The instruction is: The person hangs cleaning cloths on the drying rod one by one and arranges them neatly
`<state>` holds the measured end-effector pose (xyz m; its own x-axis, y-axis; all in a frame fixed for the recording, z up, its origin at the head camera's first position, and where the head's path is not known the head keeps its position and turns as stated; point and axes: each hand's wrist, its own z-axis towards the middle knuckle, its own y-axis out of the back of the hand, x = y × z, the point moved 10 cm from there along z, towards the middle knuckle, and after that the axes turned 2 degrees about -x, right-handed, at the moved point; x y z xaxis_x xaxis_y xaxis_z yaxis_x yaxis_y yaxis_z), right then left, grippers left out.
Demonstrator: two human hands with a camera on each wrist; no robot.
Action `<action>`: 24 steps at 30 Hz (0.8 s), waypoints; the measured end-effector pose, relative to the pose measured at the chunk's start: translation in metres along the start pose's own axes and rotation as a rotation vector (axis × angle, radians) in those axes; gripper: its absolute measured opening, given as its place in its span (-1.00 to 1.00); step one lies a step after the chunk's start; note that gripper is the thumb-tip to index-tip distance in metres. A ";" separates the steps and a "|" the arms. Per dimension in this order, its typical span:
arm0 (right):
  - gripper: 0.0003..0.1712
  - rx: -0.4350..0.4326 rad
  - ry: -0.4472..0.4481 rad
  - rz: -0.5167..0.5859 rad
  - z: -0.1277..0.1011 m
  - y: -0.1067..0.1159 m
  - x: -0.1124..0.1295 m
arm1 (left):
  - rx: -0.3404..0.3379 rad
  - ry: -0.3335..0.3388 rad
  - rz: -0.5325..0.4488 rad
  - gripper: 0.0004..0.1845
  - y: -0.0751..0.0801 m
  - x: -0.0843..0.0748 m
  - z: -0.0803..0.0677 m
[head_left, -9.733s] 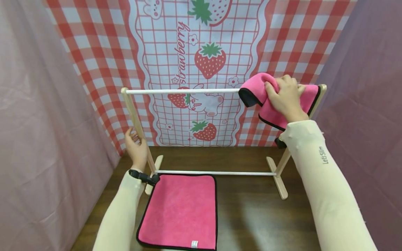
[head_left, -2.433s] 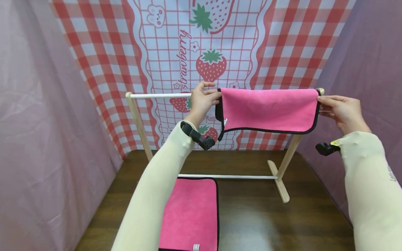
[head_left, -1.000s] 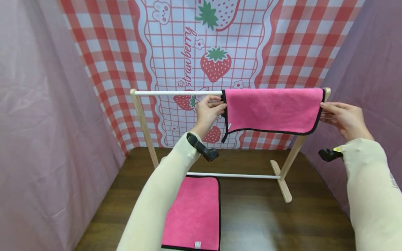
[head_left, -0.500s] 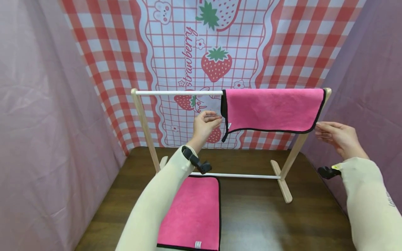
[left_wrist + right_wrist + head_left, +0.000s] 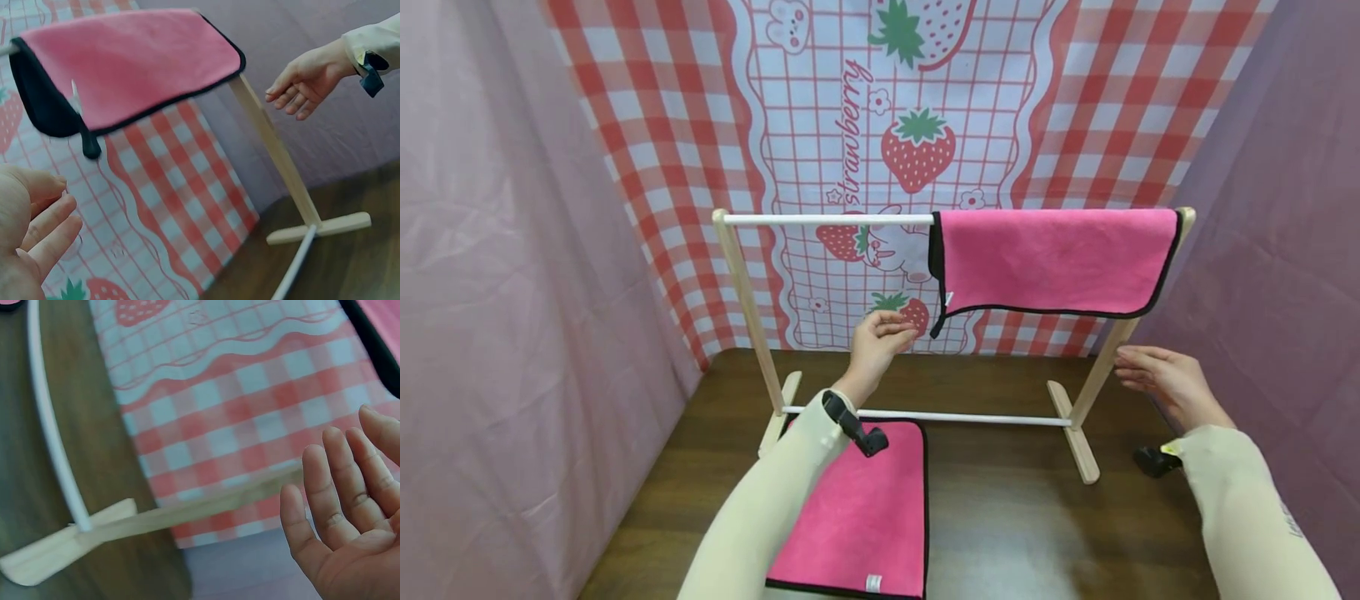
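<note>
A pink towel with black edging (image 5: 1052,262) hangs folded over the right half of the rack's white top rail (image 5: 827,220). Its lower left corner droops a little, with a small white tag beside it. My left hand (image 5: 880,346), fingers loosely bent and holding nothing, is below and left of that corner. Under the towel's right end, by the rack's wooden right post (image 5: 1101,375), my right hand (image 5: 1168,379) is in the air with relaxed fingers, as the right wrist view also shows. A second pink towel (image 5: 865,508) lies flat on the table, partly hidden by my left forearm.
The wooden rack stands on two feet, the right foot (image 5: 1073,433) in plain view, joined by a white lower rail (image 5: 962,417). Behind it hangs a checked strawberry cloth (image 5: 917,150). Pinkish curtains (image 5: 497,292) flank the brown table (image 5: 1000,517).
Both hands have let go of the hanging towel's side edges and moved down, the right one slightly inward. Earlier, the towel was bunched in the right hand at the rail; now it hangs spread out.
</note>
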<state>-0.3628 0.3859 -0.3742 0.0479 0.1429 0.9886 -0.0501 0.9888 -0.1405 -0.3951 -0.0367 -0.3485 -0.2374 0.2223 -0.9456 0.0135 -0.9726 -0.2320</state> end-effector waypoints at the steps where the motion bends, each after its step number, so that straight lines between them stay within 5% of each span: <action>1: -0.67 0.001 -0.004 -0.002 -0.001 -0.002 -0.006 | -0.005 0.005 0.001 -0.68 0.003 0.005 -0.002; 9: -0.70 -0.026 -0.101 -0.064 -0.009 -0.013 -0.057 | -0.048 0.065 0.020 -0.73 0.035 0.042 -0.017; 20: -0.89 -0.007 -0.169 -0.265 -0.016 -0.043 -0.112 | -0.175 0.092 0.072 -0.76 0.095 0.073 -0.034; 24: -0.71 0.016 -0.192 -0.307 -0.020 -0.062 -0.133 | -0.247 0.093 0.102 -0.77 0.124 0.079 -0.040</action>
<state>-0.3465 0.3068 -0.4977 -0.1250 -0.1725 0.9771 -0.0786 0.9834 0.1635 -0.3740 -0.1367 -0.4614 -0.1330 0.1409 -0.9811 0.2721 -0.9466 -0.1728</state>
